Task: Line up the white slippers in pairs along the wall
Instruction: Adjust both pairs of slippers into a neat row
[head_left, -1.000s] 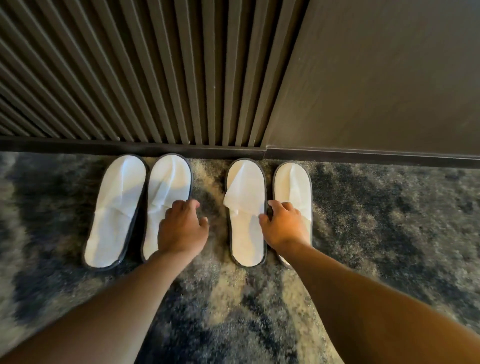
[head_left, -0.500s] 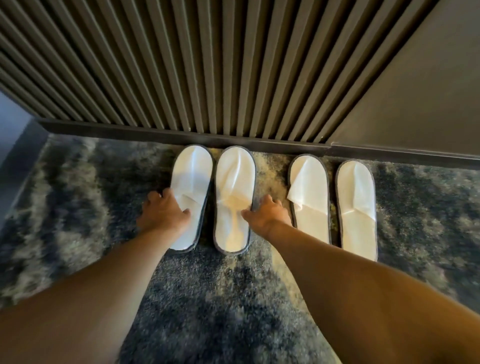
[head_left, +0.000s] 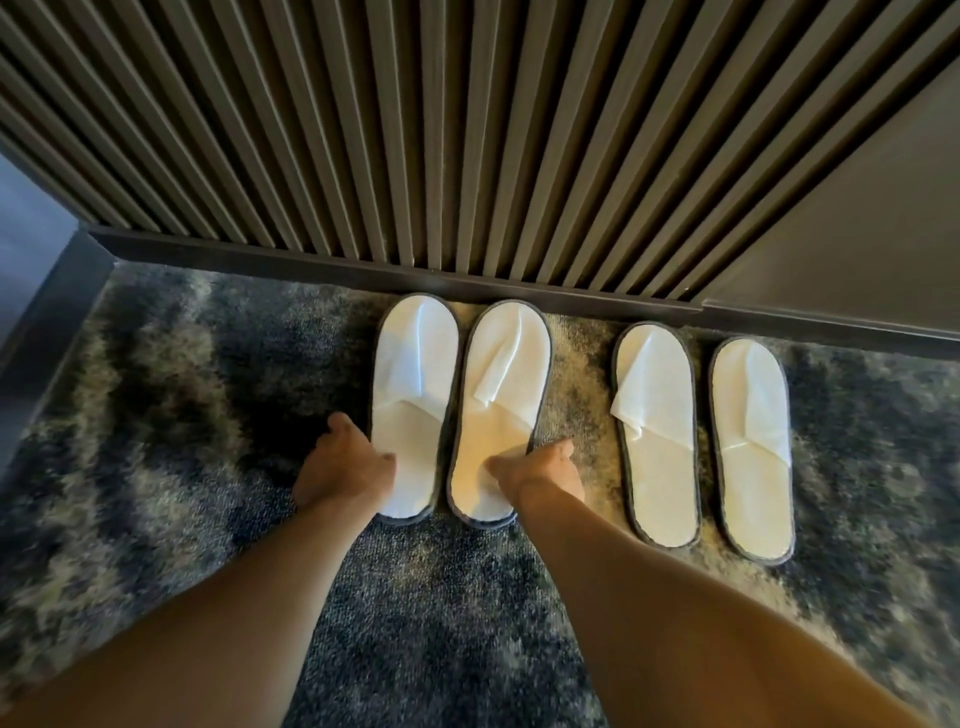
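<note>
Four white slippers with grey trim lie on the carpet, toes toward the wall. The left pair is a far-left slipper (head_left: 415, 384) and its mate (head_left: 504, 395), nearly touching side by side. The right pair, one slipper (head_left: 655, 467) and another (head_left: 754, 493), lies a hand's width apart from the left pair and untouched. My left hand (head_left: 345, 470) grips the outer edge of the far-left slipper, thumb on its insole. My right hand (head_left: 543, 473) grips the right edge of its mate, thumb on the insole.
A dark slatted wall (head_left: 415, 130) with a baseboard (head_left: 311, 265) runs across the top. A flat dark panel (head_left: 857, 234) follows at the right. A side wall (head_left: 31, 260) closes the left corner. Mottled grey carpet (head_left: 156, 415) covers the floor.
My hands left the second and fourth slippers and moved left onto the outer edges of the left pair. The view swung left, and the left pair now lies straighter and closer together.
</note>
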